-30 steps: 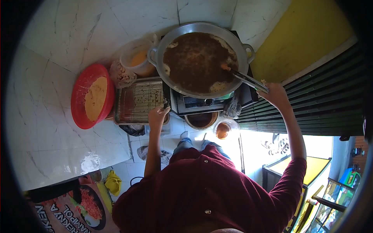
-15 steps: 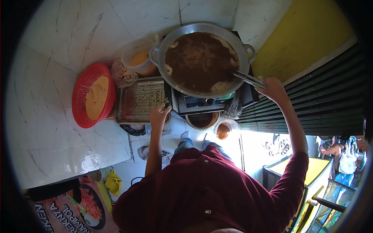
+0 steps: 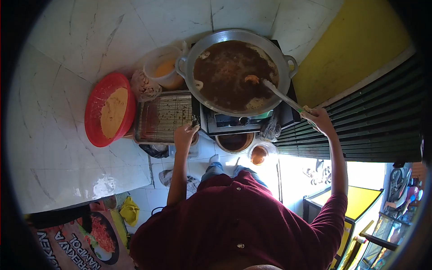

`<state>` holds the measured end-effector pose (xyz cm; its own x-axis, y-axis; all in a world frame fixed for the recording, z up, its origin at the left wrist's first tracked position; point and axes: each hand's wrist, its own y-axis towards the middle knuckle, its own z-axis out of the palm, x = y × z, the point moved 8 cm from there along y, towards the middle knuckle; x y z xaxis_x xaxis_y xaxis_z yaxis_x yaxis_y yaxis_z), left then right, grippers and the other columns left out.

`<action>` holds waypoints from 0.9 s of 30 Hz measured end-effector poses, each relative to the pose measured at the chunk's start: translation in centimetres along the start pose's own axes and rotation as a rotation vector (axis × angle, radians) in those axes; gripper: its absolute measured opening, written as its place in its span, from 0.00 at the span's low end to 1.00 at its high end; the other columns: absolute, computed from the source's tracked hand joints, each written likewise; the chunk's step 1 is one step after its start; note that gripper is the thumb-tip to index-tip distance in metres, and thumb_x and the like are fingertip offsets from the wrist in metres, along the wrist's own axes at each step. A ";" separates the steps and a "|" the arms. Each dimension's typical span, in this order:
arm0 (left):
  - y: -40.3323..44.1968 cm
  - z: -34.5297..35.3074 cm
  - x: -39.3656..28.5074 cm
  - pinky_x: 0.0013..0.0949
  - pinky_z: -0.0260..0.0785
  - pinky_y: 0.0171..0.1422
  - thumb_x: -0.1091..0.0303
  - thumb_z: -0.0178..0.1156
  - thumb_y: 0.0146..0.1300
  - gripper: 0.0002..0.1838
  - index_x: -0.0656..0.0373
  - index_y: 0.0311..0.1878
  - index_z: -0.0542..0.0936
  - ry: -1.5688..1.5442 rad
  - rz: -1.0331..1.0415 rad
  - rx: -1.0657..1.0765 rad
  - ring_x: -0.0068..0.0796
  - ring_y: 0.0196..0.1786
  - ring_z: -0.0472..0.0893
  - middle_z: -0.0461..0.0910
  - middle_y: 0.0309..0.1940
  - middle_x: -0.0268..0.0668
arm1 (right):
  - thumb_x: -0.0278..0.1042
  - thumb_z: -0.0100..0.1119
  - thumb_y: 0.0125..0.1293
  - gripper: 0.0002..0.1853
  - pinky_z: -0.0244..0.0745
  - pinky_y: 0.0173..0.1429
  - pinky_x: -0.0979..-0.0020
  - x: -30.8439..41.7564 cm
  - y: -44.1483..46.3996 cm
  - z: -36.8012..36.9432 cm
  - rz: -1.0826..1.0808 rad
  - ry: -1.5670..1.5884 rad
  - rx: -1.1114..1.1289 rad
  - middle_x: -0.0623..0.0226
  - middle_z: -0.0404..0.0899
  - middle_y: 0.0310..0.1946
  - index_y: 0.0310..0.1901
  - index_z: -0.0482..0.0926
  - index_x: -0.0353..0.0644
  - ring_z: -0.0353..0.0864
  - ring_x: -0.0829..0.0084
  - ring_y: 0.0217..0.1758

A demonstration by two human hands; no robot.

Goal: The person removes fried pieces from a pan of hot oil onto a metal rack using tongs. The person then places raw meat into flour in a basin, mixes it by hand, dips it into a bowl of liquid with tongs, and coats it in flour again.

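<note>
A wide metal pan (image 3: 183,67) of brown bubbling oil stands on a black stove (image 3: 225,128). My right hand (image 3: 318,120) is closed round the end of long metal tongs (image 3: 281,94), whose tips reach over the right part of the oil. An orange-brown fried piece (image 3: 252,79) shows at the oil's surface beside the tips. My left hand (image 3: 185,135) is at the front right corner of a wire-rack tray (image 3: 157,118), left of the stove, with fingers pressed together; whatever they hold is too small to make out.
A red basin (image 3: 93,112) of pale flour lies at the left. Behind the tray are a bag of pieces (image 3: 145,87) and a clear tub (image 3: 167,80) with orange contents. Below the stove are a brown-filled pot (image 3: 235,141) and a clear container (image 3: 258,154). Green shutter slats (image 3: 360,121) flank the right.
The tongs have turned and their tips are lifted, with the fried piece now in sight, farther left than one second ago. My right hand has come lower. My left hand has barely moved.
</note>
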<state>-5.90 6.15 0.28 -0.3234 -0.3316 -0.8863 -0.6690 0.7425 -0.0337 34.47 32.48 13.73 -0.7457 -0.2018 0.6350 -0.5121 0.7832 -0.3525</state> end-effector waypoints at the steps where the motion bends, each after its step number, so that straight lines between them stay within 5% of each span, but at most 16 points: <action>1: -0.1 -0.1 -0.4 0.28 0.68 0.32 0.65 0.65 0.50 0.12 0.66 0.29 0.78 0.033 -0.009 0.005 0.26 0.26 0.78 0.80 0.23 0.42 | 0.47 0.61 0.56 0.18 0.52 0.12 0.80 -0.4 -0.5 0.5 0.067 0.166 -0.020 0.75 0.66 0.10 0.26 0.79 0.37 0.59 0.86 0.09; 6: -0.5 0.1 -0.3 0.27 0.67 0.31 0.68 0.64 0.50 0.11 0.68 0.29 0.78 -0.001 -0.011 -0.016 0.21 0.25 0.76 0.79 0.22 0.40 | 0.51 0.58 0.58 0.20 0.50 0.09 0.83 -2.2 -1.9 3.5 0.243 0.575 -0.053 0.73 0.69 0.13 0.21 0.74 0.41 0.60 0.88 0.07; 7: -0.4 0.1 -0.3 0.27 0.67 0.31 0.68 0.64 0.50 0.11 0.68 0.28 0.78 0.009 -0.012 -0.019 0.21 0.25 0.76 0.79 0.22 0.40 | 0.49 0.57 0.59 0.19 0.48 0.10 0.82 -2.7 -1.9 4.2 0.254 0.620 -0.034 0.73 0.69 0.14 0.31 0.75 0.37 0.59 0.87 0.08; 9: -0.5 0.0 -0.7 0.27 0.66 0.31 0.69 0.64 0.50 0.11 0.69 0.28 0.77 0.019 -0.014 -0.027 0.21 0.25 0.76 0.79 0.22 0.40 | 0.50 0.57 0.59 0.19 0.49 0.10 0.82 -3.0 -2.1 5.5 0.242 0.709 0.001 0.72 0.69 0.14 0.30 0.74 0.38 0.60 0.87 0.08; 11: -0.8 -0.2 -1.2 0.29 0.69 0.33 0.66 0.64 0.49 0.12 0.67 0.30 0.78 0.058 -0.068 -0.008 0.32 0.30 0.82 0.80 0.26 0.45 | 0.51 0.55 0.60 0.19 0.49 0.09 0.82 -2.5 -2.5 6.9 0.202 0.848 0.050 0.71 0.70 0.15 0.30 0.72 0.41 0.60 0.87 0.08; 14: -0.8 0.1 -0.7 0.28 0.69 0.35 0.68 0.64 0.49 0.11 0.67 0.31 0.79 -0.066 -0.054 -0.036 0.31 0.31 0.81 0.80 0.26 0.45 | 0.50 0.53 0.61 0.18 0.49 0.10 0.83 -2.6 -3.1 8.4 0.188 0.967 0.063 0.71 0.71 0.16 0.32 0.72 0.41 0.60 0.87 0.09; 19: -1.1 -0.1 -2.0 0.28 0.69 0.36 0.69 0.64 0.50 0.11 0.67 0.33 0.79 0.010 -0.062 -0.035 0.30 0.31 0.81 0.80 0.27 0.44 | 0.53 0.50 0.62 0.19 0.50 0.09 0.85 -3.4 -3.4 9.8 0.178 1.041 0.095 0.73 0.69 0.15 0.38 0.70 0.43 0.58 0.88 0.08; 27: -1.1 0.0 -1.9 0.27 0.68 0.33 0.68 0.64 0.49 0.11 0.67 0.32 0.79 0.142 -0.113 -0.022 0.29 0.29 0.80 0.80 0.26 0.44 | 0.51 0.52 0.61 0.17 0.50 0.09 0.84 -4.9 -3.2 9.0 0.198 0.962 -0.015 0.70 0.72 0.15 0.30 0.70 0.44 0.60 0.87 0.08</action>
<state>-4.58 5.99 2.02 -0.3356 -0.4924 -0.8031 -0.7205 0.6834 -0.1180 35.89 25.67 5.50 -0.1485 0.4940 0.8567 -0.4053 0.7598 -0.5084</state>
